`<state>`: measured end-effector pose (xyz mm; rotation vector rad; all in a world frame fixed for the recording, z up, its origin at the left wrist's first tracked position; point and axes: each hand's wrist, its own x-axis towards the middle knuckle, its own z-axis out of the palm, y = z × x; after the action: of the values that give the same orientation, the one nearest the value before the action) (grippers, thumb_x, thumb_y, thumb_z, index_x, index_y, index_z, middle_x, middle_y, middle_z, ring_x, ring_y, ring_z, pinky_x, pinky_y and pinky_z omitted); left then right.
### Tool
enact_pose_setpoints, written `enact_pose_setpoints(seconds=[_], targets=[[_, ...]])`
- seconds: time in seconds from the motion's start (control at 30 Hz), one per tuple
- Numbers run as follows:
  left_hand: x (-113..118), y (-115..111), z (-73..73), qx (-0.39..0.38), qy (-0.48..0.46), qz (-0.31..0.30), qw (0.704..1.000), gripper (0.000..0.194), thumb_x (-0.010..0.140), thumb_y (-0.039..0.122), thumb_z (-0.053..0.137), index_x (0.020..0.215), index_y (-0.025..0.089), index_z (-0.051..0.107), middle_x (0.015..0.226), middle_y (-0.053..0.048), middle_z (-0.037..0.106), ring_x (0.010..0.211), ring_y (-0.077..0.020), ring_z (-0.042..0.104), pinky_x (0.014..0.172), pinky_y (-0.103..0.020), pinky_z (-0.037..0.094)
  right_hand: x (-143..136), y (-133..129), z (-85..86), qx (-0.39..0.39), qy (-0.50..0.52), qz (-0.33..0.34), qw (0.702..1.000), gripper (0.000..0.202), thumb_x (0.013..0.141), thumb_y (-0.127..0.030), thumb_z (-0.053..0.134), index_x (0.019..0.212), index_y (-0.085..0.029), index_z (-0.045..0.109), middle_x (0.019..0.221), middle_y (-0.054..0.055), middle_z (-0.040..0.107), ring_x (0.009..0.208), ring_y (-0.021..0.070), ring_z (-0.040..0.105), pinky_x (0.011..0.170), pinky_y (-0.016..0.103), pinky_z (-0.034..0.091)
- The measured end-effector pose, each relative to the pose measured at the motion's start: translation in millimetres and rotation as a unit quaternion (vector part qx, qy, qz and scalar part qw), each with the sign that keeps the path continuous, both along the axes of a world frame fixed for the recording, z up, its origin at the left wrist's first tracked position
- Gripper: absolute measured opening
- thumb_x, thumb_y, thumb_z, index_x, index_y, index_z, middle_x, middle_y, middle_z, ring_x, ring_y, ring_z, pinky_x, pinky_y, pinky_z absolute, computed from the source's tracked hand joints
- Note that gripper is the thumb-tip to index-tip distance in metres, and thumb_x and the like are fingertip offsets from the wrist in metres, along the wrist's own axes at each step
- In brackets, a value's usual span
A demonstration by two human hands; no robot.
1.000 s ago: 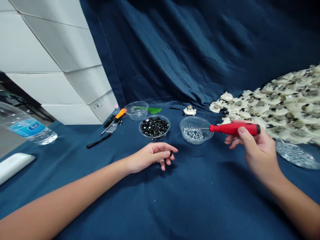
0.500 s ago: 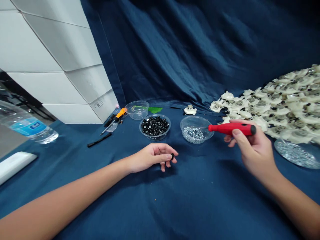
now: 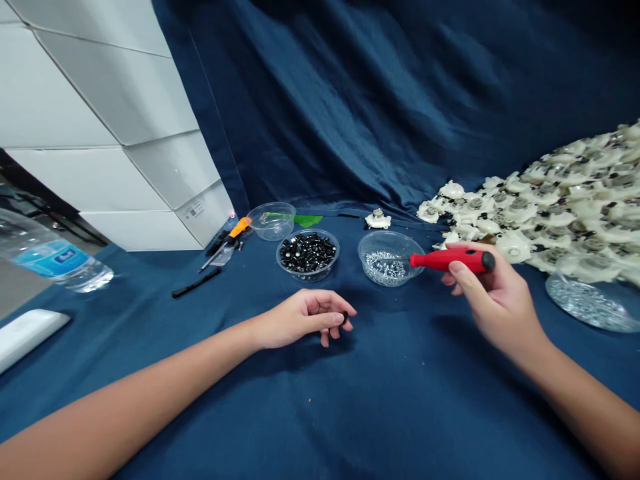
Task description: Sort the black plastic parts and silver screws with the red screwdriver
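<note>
My right hand (image 3: pixel 493 293) grips a red screwdriver (image 3: pixel 445 260) with a black end cap. Its thin shaft reaches over the rim into a clear round bowl (image 3: pixel 367 277) of small silver screws (image 3: pixel 385 267); the tip is among or just above them, I cannot tell which. Closer to me, my left hand (image 3: pixel 305 319) pinches a small black round part (image 3: pixel 345 318) between thumb and fingers. Behind that hand stands a second clear bowl (image 3: pixel 310 275), filled with similar black parts (image 3: pixel 307 252).
Cream plastic parts (image 3: pixel 515 247) are heaped at right, beside a clear dish of screws (image 3: pixel 590 303). One cream part (image 3: pixel 378 219) stands apart. At left are an orange-handled tool (image 3: pixel 240 227), a clear bowl (image 3: pixel 273 230), a water bottle (image 3: pixel 60 260) and white boxes (image 3: pixel 145 230).
My right hand has moved left and slightly down, bringing the screwdriver's shaft further into the bowl of screws. My left hand has stayed nearly still with its black part.
</note>
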<state>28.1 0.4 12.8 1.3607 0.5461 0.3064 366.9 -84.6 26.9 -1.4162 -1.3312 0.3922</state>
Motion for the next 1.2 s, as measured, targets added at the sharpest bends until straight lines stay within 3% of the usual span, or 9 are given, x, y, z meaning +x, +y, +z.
enact_pose_setpoints(seconds=[0.2,0.43,0.73,0.97,1.1,1.2], targets=[[0,0,0.3,-0.007,-0.003,0.001,1.0,0.028,0.101,0.034,0.076,0.122,0.017,0.075,0.107,-0.008,0.079,0.084,-0.0122,0.07,0.071,-0.024,0.062,-1,-1,2.5,0.061,0.049,-0.005,0.997,0.038,0.099,-0.05,0.075,0.13,-0.028,0.073,0.089,0.004,0.075,0.071,0.0222,0.07,0.064,0.037,0.058],[-1,0,0.7,-0.015,-0.009,0.004,1.0,0.028,0.1,0.034,0.076,0.122,0.017,0.076,0.106,-0.008,0.079,0.084,-0.0123,0.071,0.071,-0.025,0.062,-8,-7,15.7,0.089,0.219,0.034,0.971,0.027,0.104,-0.044,0.07,0.122,-0.025,0.076,0.08,0.004,0.072,0.071,0.0212,0.066,0.062,0.034,0.054],[-1,1,-1.5,-0.021,-0.012,0.004,1.0,0.027,0.1,0.033,0.077,0.122,0.016,0.076,0.106,-0.008,0.078,0.083,-0.0123,0.071,0.071,-0.024,0.062,-9,-5,13.9,0.098,0.188,0.007,0.977,0.026,0.103,-0.044,0.072,0.121,-0.027,0.077,0.087,0.003,0.071,0.072,0.0197,0.065,0.062,0.033,0.052],[0,0,1.4,-0.02,-0.008,0.006,1.0,0.028,0.1,0.034,0.077,0.122,0.016,0.076,0.105,-0.008,0.078,0.083,-0.0123,0.07,0.071,-0.024,0.062,-9,-5,15.8,0.113,0.199,0.011,0.974,0.025,0.102,-0.043,0.072,0.121,-0.029,0.079,0.081,0.003,0.072,0.071,0.0207,0.064,0.063,0.035,0.051],[-1,-1,1.9,-0.023,-0.009,0.008,1.0,0.028,0.1,0.034,0.077,0.122,0.016,0.076,0.105,-0.008,0.078,0.083,-0.0124,0.071,0.072,-0.024,0.062,-9,-7,18.1,0.098,0.241,0.042,0.965,0.029,0.101,-0.047,0.072,0.119,-0.026,0.08,0.075,0.003,0.071,0.068,0.0205,0.063,0.06,0.033,0.052],[-1,0,0.3,-0.02,-0.012,0.006,1.0,0.029,0.1,0.034,0.077,0.122,0.016,0.076,0.105,-0.008,0.078,0.083,-0.0125,0.071,0.072,-0.024,0.063,-10,-6,16.9,0.016,0.248,0.066,0.966,0.039,0.095,-0.054,0.077,0.118,-0.022,0.078,0.072,0.004,0.072,0.065,0.0208,0.063,0.054,0.031,0.052]])
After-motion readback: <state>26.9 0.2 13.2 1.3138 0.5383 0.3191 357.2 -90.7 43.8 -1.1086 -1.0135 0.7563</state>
